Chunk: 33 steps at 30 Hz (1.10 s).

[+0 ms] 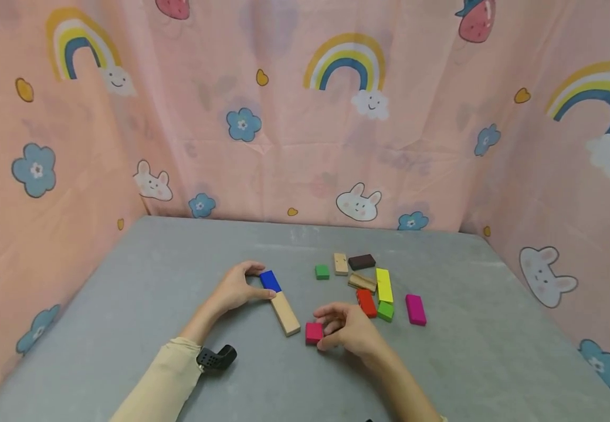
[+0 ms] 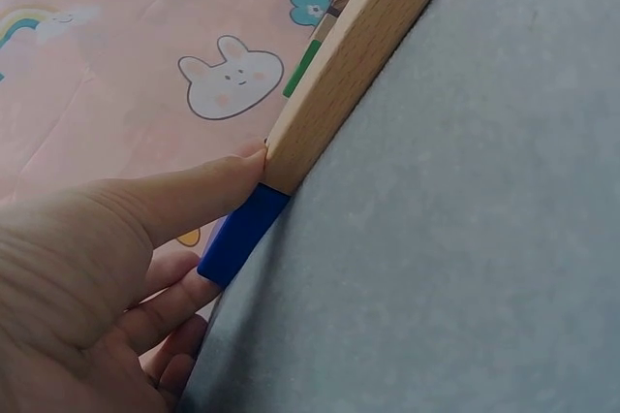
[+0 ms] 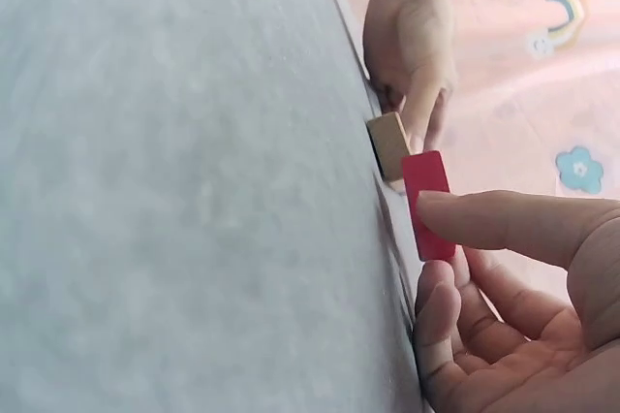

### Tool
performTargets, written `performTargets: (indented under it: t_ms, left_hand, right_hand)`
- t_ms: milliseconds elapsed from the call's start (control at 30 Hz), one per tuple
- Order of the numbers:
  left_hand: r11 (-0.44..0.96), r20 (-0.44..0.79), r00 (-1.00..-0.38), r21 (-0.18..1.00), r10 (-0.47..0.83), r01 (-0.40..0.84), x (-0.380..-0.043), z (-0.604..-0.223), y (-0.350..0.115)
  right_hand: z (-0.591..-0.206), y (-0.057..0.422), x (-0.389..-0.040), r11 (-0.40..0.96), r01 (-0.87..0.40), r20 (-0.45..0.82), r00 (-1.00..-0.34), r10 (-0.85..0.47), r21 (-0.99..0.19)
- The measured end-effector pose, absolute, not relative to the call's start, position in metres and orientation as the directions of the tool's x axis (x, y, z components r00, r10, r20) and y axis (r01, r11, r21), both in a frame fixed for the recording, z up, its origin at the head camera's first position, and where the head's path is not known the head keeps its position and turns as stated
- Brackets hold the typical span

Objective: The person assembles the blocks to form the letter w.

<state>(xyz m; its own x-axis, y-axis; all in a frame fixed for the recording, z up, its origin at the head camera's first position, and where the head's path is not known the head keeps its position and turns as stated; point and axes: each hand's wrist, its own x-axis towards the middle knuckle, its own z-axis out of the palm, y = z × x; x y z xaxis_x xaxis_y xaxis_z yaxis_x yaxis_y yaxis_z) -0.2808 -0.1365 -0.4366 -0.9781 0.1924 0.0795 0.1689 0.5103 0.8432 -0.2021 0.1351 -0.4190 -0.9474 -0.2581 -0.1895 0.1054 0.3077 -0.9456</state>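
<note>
Grey bench (image 1: 474, 363), left hand (image 1: 236, 288) and right hand (image 1: 351, 329) both curled on blocks. Wood block (image 1: 285, 315) lies end to end with the blue block (image 1: 270, 281) the left's clamped on, blue end toward the bench's far edge. Crimson block (image 1: 313, 333) is pinched by the right, just beside the wood's near end. I'd hold the left lightly so that seam doesn't shift, and move the crimson slowly.
</note>
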Motion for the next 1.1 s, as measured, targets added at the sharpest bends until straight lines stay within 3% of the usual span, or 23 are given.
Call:
performTargets:
  t_ms: [367, 1100]
  left_hand:
    - [0.512, 0.091, -0.978, 0.841, 0.186, 0.176, -0.2802, -0.4378, -0.1363]
    - [0.504, 0.099, -0.977, 0.844, 0.190, 0.184, -0.2802, -0.4347, -0.1330]
  right_hand:
    - [-0.4202, 0.1274, -0.2010, 0.356, 0.035, -0.155, -0.936, -0.316, -0.934]
    - [-0.4194, 0.1270, -0.2011, 0.394, 0.059, -0.185, -0.939, -0.291, -0.917]
